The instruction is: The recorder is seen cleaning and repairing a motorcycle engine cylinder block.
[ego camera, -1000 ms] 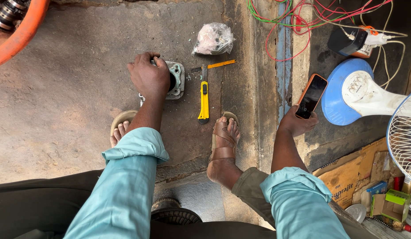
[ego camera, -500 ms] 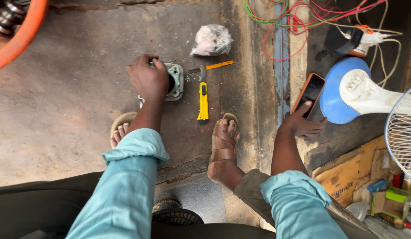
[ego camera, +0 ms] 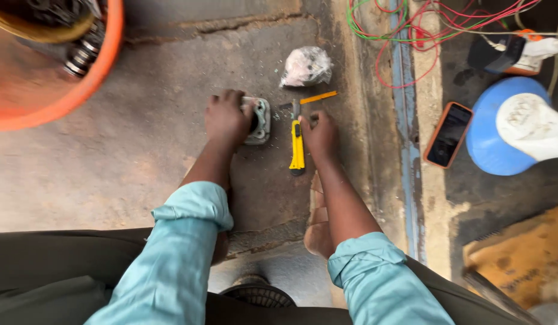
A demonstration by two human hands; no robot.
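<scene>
My left hand (ego camera: pixel 226 119) rests on a grey metal housing (ego camera: pixel 260 120) on the concrete floor, fingers curled over its left side. My right hand (ego camera: pixel 320 135) is down on the floor just right of a yellow utility knife (ego camera: pixel 297 146), its fingertips at a small dark part (ego camera: pixel 314 118) near the knife's tip. I cannot tell whether the fingers grip it. A thin orange strip (ego camera: pixel 318 97) lies just beyond. A phone (ego camera: pixel 448 133) lies face up on the floor to the right, apart from both hands.
A clear plastic bag (ego camera: pixel 306 65) of small parts sits beyond the knife. An orange tub (ego camera: pixel 80 84) holds metal parts at top left. Red and green wires (ego camera: pixel 411 30), a blue-and-white fan base (ego camera: pixel 519 129) and cardboard (ego camera: pixel 519 259) crowd the right. My sandalled foot (ego camera: pixel 318 222) is under my right forearm.
My right hand let go of the phone, which now lies on the floor, and moved left to the floor beside the yellow knife. The view has shifted and closed in.
</scene>
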